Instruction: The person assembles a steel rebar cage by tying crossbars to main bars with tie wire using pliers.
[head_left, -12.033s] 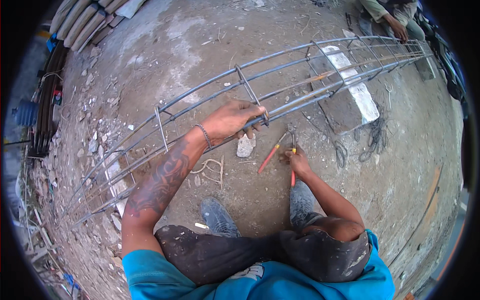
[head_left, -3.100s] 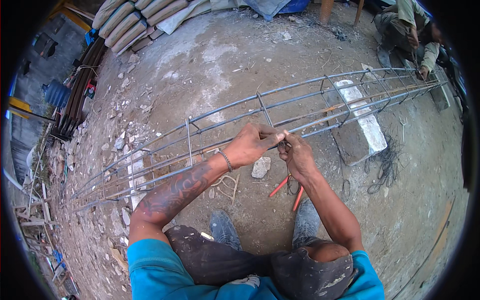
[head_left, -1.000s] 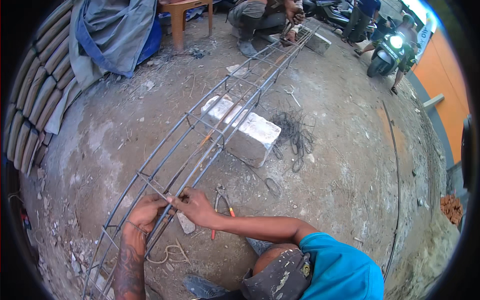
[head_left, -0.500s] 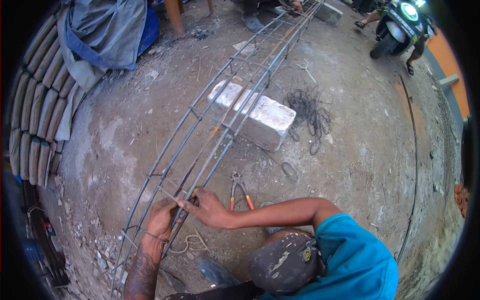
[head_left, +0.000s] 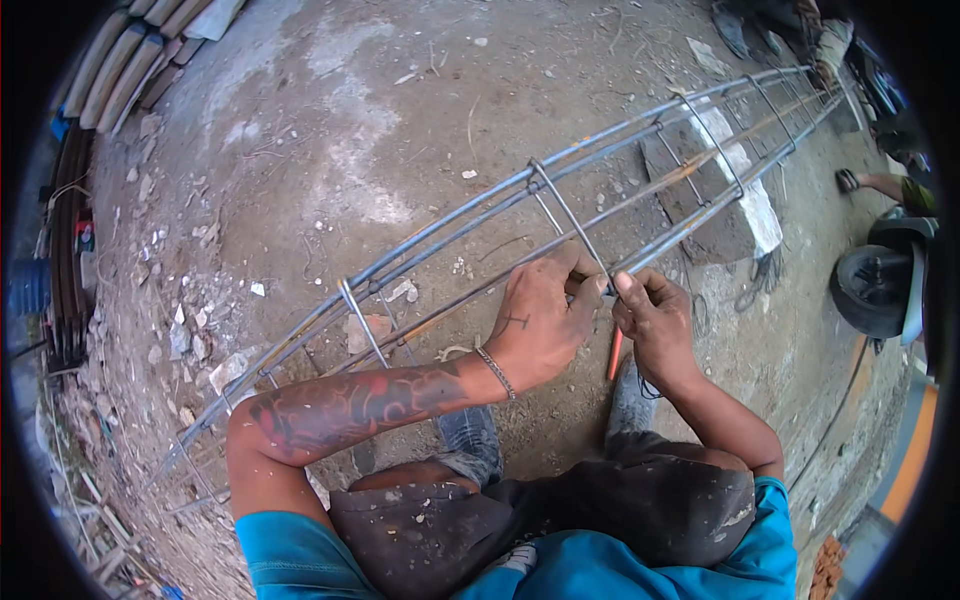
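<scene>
A long steel rebar cage [head_left: 440, 232] slants from lower left to upper right, its bars tied by square stirrups [head_left: 570, 215]. At the near lower corner of one stirrup my left hand [head_left: 545, 315] is closed, thumb and fingertips pinched against the bar; what lies between them is too small to make out. My right hand [head_left: 655, 325] meets it there, thumb and forefinger pinched at the same joint. Thin dark wire [head_left: 648, 388] hangs below that palm. Under the hands shows one red handle [head_left: 614, 353] of pliers, their jaws hidden.
A whitish concrete block [head_left: 715, 190] is under the far part of the cage. Another person's hand [head_left: 828, 50] is at its far end. A motorbike wheel [head_left: 875, 290] stands at right. Rubble [head_left: 180, 335] and stacked bags [head_left: 125, 70] are on the left.
My view has turned and come closer, so the cage lies flatter across it. Both hands remain at a stirrup joint, their fingers regripped. The pliers are now mostly covered.
</scene>
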